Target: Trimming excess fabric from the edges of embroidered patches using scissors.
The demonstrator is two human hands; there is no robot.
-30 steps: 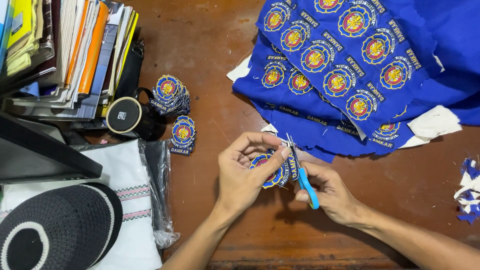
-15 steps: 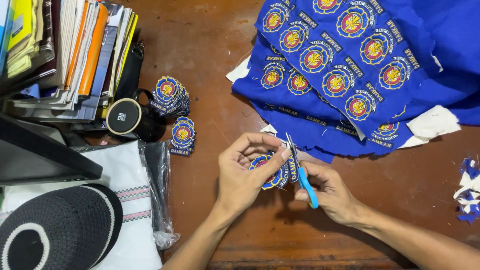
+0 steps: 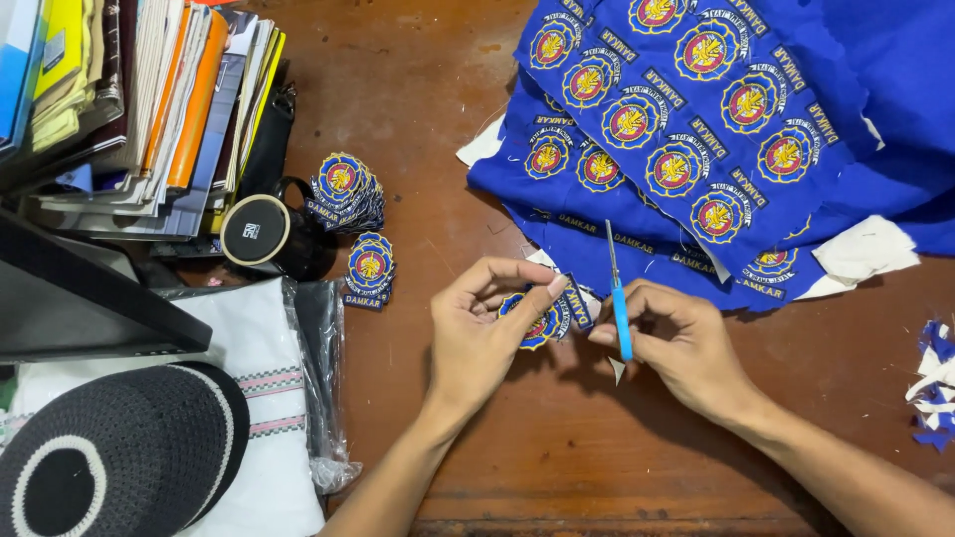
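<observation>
Embroidered cloth patch [image 3: 542, 320], worn wooden table [image 3: 617, 447]

The round patch [image 3: 542, 320] is largely covered by the fingers of the left hand [image 3: 477, 333], so its full outline cannot be seen. The handles of the blue scissors [image 3: 619, 298] vanish inside the right hand [image 3: 686, 348]. The blue cloth [image 3: 875, 89] and the book stack [image 3: 129, 99] run past the frame's edges. The scraps [image 3: 935, 383] at the right edge are perhaps cloth trimmings, too small to tell.

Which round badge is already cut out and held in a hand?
The round badge pinched in the left hand, beside the scissors; others lie stacked or uncut on blue cloth.
</observation>
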